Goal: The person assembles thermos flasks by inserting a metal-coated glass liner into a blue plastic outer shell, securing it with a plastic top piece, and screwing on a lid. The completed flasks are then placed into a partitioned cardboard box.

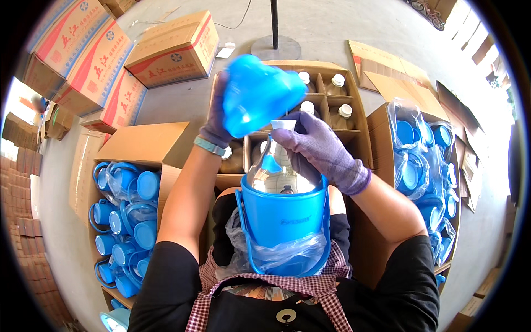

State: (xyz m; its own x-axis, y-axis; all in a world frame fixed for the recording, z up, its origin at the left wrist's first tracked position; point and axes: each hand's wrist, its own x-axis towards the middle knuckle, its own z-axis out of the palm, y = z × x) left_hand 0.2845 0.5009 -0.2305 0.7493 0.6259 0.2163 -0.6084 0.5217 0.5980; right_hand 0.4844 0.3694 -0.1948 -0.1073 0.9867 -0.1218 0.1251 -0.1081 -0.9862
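A blue thermos body (285, 216) stands upright between my legs, with its carry handle (245, 235) hanging down and clear plastic film (287, 252) around its lower part. Out of its top rises a silver glass liner (276, 178) with a pale narrow neck (283, 125). My right hand (326, 146), in a purple glove, is closed on the liner's neck. Up and to the left, my gloved left hand (217, 119) grips a blue cone-shaped plastic thermos top (257, 94), blurred by motion. It is apart from the body, and most left fingers are hidden behind it.
Ahead, a divided carton (362, 141) holds several liners with white tops. Open cartons of bagged blue thermos bodies stand at left (124, 221) and right (423, 177). Closed cartons (174, 50) are stacked at far left. A black pole on a round base (275, 48) stands behind.
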